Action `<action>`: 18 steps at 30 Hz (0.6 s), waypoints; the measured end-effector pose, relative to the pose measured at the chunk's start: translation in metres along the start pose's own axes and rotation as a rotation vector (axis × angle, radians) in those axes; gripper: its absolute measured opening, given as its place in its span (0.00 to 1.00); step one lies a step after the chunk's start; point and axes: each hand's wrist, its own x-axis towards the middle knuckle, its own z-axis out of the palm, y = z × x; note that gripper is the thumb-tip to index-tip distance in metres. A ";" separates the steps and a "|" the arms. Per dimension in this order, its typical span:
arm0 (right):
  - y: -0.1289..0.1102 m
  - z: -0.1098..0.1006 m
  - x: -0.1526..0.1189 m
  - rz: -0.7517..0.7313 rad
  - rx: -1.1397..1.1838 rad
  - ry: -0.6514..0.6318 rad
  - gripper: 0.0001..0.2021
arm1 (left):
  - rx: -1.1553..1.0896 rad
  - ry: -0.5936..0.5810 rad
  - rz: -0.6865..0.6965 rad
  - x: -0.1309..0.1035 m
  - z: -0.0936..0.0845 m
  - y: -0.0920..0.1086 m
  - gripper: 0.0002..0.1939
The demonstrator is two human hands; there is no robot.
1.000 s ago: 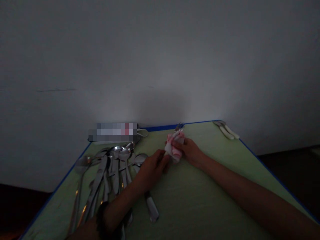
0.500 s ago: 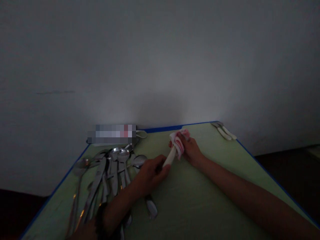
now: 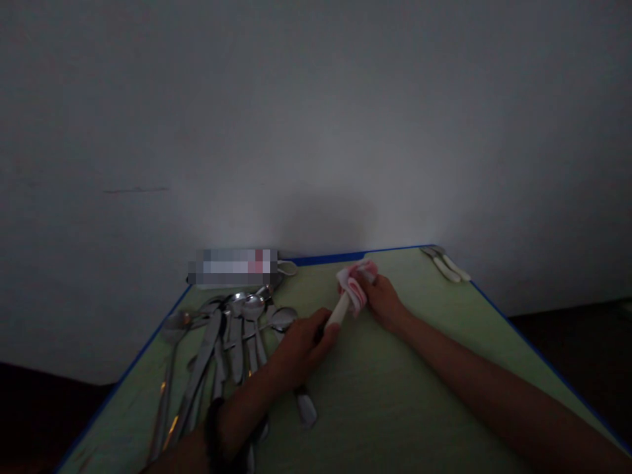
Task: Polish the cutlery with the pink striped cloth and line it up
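Observation:
My left hand (image 3: 306,345), a dark band on its wrist, is closed around the end of a white-handled piece of cutlery (image 3: 337,312). A folded pink-and-white cloth (image 3: 351,289) wraps its far end, so I cannot tell what kind it is. Through that cloth my right hand (image 3: 384,299) grips the far end, fingers pressed together. Left of and partly under my left arm lies a loose pile of metal spoons (image 3: 253,307), knives (image 3: 203,359) and other cutlery.
Two white-handled pieces of cutlery (image 3: 448,268) lie side by side at the table's far right corner. A blurred-out box or pack (image 3: 234,268) sits at the back left. The pale green table (image 3: 395,388) has a blue edge and meets a grey wall (image 3: 316,118).
My view has shifted slightly, so the table and cutlery appear a little further right and lower. Both hands keep their hold on the white-handled cutlery and the cloth, almost unmoved.

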 end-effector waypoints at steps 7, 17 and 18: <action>-0.010 0.001 -0.005 0.118 0.018 -0.175 0.18 | 0.062 -0.070 -0.002 0.004 0.001 0.000 0.14; -0.011 0.010 -0.009 0.031 0.169 -0.087 0.17 | 0.134 -0.105 0.063 0.004 -0.001 0.005 0.09; -0.011 0.010 -0.008 0.026 0.165 -0.076 0.17 | 0.111 -0.091 0.065 0.004 -0.001 0.005 0.10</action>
